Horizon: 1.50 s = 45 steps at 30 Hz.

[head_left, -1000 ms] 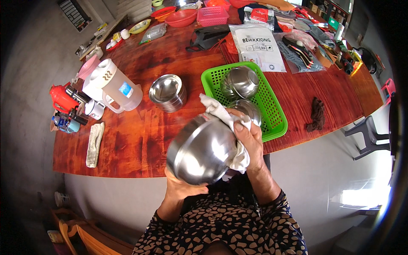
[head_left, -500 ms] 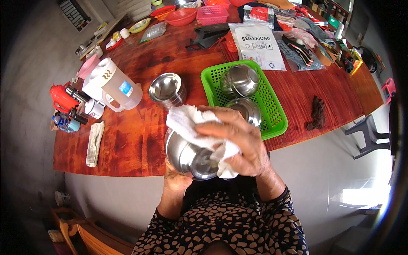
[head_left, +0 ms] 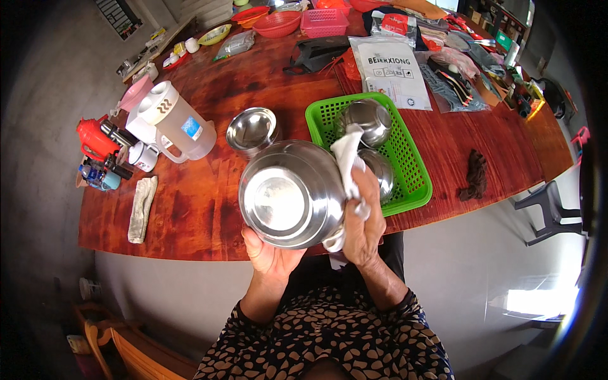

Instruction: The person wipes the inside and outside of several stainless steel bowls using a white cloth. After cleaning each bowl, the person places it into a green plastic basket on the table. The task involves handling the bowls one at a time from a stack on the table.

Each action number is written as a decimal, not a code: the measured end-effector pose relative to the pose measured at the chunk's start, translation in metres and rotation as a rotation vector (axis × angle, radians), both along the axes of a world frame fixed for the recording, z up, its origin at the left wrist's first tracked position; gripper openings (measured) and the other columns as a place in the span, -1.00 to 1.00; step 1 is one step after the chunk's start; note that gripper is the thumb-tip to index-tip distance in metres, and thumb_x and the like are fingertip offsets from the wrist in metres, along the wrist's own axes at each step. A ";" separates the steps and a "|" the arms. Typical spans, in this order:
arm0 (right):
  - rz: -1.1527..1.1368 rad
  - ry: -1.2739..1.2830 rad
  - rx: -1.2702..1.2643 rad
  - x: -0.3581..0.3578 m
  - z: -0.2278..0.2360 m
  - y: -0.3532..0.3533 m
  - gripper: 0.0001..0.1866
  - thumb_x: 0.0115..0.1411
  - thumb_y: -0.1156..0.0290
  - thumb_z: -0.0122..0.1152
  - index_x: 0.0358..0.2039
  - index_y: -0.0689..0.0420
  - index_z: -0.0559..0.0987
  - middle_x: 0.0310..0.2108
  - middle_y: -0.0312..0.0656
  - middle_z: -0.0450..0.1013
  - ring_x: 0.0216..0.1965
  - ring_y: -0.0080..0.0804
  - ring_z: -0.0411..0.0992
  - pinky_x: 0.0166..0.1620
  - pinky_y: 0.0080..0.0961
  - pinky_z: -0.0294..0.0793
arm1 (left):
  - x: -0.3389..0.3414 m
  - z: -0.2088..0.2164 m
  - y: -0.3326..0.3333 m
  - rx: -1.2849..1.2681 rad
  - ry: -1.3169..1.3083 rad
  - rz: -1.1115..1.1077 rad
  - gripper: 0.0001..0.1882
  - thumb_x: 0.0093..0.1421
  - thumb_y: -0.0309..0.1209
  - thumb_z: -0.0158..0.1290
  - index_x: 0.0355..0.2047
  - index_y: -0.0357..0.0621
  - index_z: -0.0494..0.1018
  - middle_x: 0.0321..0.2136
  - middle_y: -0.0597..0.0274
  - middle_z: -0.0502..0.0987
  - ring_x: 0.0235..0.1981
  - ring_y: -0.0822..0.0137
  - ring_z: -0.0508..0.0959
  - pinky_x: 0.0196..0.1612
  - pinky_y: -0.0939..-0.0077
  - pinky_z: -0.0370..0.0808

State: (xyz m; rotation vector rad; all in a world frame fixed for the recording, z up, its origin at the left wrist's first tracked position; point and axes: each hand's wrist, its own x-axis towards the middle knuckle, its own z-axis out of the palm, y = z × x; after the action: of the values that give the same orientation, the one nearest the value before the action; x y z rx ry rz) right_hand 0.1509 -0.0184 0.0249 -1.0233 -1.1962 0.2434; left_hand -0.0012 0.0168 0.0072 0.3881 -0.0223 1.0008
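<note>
A shiny steel bowl [head_left: 285, 196] is held up in front of me, its round base facing me. My left hand [head_left: 271, 254] grips its lower rim, the fingers partly hidden behind the bowl. Against the bowl's right side my right hand [head_left: 365, 221] presses a white cloth [head_left: 346, 155], bunched in its fingers. A stack of steel bowls [head_left: 252, 128] stands on the table just beyond. To the right, a green plastic basket [head_left: 415, 171] contains steel bowls [head_left: 366, 122], one partly covered by my right hand and the cloth.
On the left stand a clear plastic jug [head_left: 190, 130], a red thermos [head_left: 95, 138] and a white mug [head_left: 143, 156]. A folded pale cloth [head_left: 143, 209] and a crumpled brown cloth [head_left: 474, 175] lie on the wooden table [head_left: 190, 215]. Packages and plastic baskets crowd its far side.
The bowl has tipped so its base now faces me. My right hand and the white cloth have moved from over the front of the bowl to its right side.
</note>
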 end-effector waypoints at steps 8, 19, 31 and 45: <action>-0.199 -0.710 0.136 -0.011 0.013 -0.016 -0.66 0.04 0.31 0.14 -0.11 -0.03 0.52 0.05 -0.27 0.31 0.17 -0.30 0.18 0.20 -0.23 0.04 | 0.012 -0.011 -0.003 -0.136 -0.225 -0.095 -0.27 0.07 -0.18 0.14 0.18 -0.14 0.10 0.11 0.05 0.27 0.11 0.11 0.30 0.15 0.08 0.26; 0.196 0.041 -0.214 0.035 0.040 0.009 -0.66 0.17 0.37 -0.11 -0.07 0.18 0.43 -0.05 0.00 0.33 -0.05 -0.22 0.36 -0.01 -0.44 0.31 | 0.013 0.006 -0.007 -0.022 -0.106 -0.161 -0.31 0.10 -0.32 0.12 0.19 -0.13 0.08 0.16 0.12 0.20 0.22 0.21 0.15 0.23 0.16 0.13; -0.226 -0.663 0.149 -0.007 0.001 -0.010 -0.60 -0.01 0.48 0.15 -0.09 0.17 0.49 -0.02 -0.01 0.28 0.09 -0.06 0.25 0.08 -0.10 0.22 | 0.020 0.030 -0.009 -0.069 -0.032 -0.035 -0.40 0.29 -0.02 -0.28 0.18 -0.17 0.08 0.10 0.05 0.27 0.09 0.17 0.34 0.08 0.21 0.38; -0.045 -1.224 0.104 0.002 0.010 -0.021 -0.69 0.10 0.23 0.04 -0.12 -0.17 0.55 0.13 -0.46 0.23 0.22 -0.46 0.07 0.27 -0.35 -0.05 | 0.007 0.013 -0.012 -0.064 -0.017 -0.025 -0.52 0.30 -0.09 -0.28 0.08 -0.15 0.23 0.01 0.08 0.37 -0.01 0.23 0.42 0.06 0.33 0.37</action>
State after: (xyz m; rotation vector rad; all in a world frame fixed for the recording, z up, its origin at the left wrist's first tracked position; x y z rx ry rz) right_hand 0.1528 -0.0396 0.0345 -1.1087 -2.2317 -0.5756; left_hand 0.0058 0.0045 0.0199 0.3195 -0.0105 0.9777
